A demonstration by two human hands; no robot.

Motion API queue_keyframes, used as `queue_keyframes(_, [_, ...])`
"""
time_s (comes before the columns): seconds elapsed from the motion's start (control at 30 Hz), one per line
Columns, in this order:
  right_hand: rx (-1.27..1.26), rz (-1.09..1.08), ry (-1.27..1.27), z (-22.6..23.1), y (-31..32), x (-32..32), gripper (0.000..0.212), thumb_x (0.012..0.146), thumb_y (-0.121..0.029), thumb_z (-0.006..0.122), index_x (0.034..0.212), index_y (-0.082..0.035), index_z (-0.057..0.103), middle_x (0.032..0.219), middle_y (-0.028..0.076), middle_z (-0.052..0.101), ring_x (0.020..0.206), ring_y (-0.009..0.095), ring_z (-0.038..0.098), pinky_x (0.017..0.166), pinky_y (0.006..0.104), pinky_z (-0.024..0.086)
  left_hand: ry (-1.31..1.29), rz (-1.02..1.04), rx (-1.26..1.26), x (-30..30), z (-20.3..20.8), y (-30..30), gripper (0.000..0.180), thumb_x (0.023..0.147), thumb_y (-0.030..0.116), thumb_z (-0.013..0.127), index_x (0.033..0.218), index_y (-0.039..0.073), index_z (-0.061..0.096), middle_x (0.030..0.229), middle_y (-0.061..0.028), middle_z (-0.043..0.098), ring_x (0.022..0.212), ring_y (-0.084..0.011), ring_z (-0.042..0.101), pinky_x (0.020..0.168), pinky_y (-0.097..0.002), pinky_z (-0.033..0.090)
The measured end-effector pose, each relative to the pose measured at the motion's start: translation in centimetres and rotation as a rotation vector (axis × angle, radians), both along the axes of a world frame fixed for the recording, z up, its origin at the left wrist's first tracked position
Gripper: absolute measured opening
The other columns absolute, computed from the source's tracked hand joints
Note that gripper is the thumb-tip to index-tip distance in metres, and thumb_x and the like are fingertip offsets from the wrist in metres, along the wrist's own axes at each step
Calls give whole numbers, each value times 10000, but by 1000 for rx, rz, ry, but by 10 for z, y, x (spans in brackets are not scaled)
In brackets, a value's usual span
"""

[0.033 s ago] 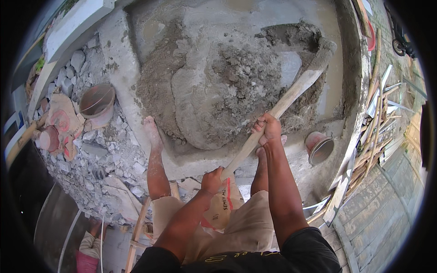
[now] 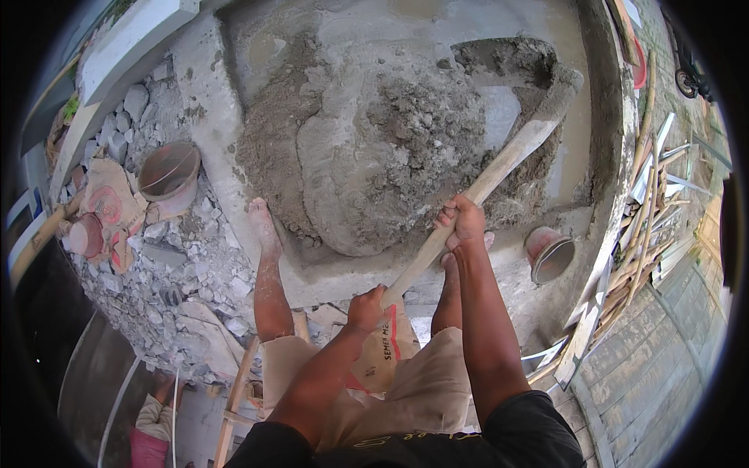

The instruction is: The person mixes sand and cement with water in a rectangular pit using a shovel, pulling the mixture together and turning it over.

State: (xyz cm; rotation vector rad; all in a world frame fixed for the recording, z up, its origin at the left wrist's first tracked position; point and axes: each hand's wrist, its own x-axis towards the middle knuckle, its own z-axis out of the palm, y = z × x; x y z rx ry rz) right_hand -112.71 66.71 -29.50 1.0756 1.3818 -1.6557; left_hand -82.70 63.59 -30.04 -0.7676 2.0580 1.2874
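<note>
Both my hands are wrapped round the wooden handle of a hoe (image 2: 511, 152). My left hand (image 2: 366, 310) grips it low, near the handle's end in front of my shorts. My right hand (image 2: 463, 219) closes on it about midway up. The handle slants away to the far right, its far end caked with mortar. Beside that end, a smooth grey face that looks like the blade (image 2: 499, 117) shows against the mix; its edges are partly hidden. Wet grey mortar (image 2: 343, 179) lies heaped in a shallow concrete trough (image 2: 204, 101), coarser and lumpier towards the hoe.
My bare feet stand at the trough's near edge. A bucket (image 2: 553, 257) sits right of them; another bucket (image 2: 169, 175) stands left among broken rubble (image 2: 160, 257). Wooden poles (image 2: 644, 226) lie along the right. Lower left, another person (image 2: 152, 437) shows in part.
The view has shifted very slightly. My hands keep the same hold on the hoe, and the mortar looks the same.
</note>
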Motion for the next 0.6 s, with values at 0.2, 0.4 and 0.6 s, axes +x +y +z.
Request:
queue_keyframes(0.2, [55, 126, 97, 31, -32, 7, 80, 754, -8, 559, 721, 1, 487, 565, 70, 448, 407, 173, 425, 400, 342, 386, 21, 187, 54, -3, 26, -4, 392, 744, 233, 723, 1066, 52, 589, 854, -185, 684, 791, -378, 664, 700, -446, 541])
queue_keyframes(0.4, [177, 401, 29, 10, -70, 71, 109, 759, -45, 586, 700, -24, 497, 562, 47, 472, 399, 160, 457, 382, 327, 383, -75, 436, 12, 50, 74, 15, 389, 759, 205, 713, 1079, 14, 601, 888, -227, 674, 833, -370, 673, 721, -417, 538])
queue_keyframes(0.6, [461, 793, -179, -104, -15, 237, 103, 741, -77, 577, 706, -4, 514, 540, 79, 487, 389, 196, 493, 345, 353, 388, -368, 715, 204, 102, 129, 63, 405, 776, 151, 676, 1121, -38, 580, 1004, -229, 671, 988, -326, 669, 843, -409, 522])
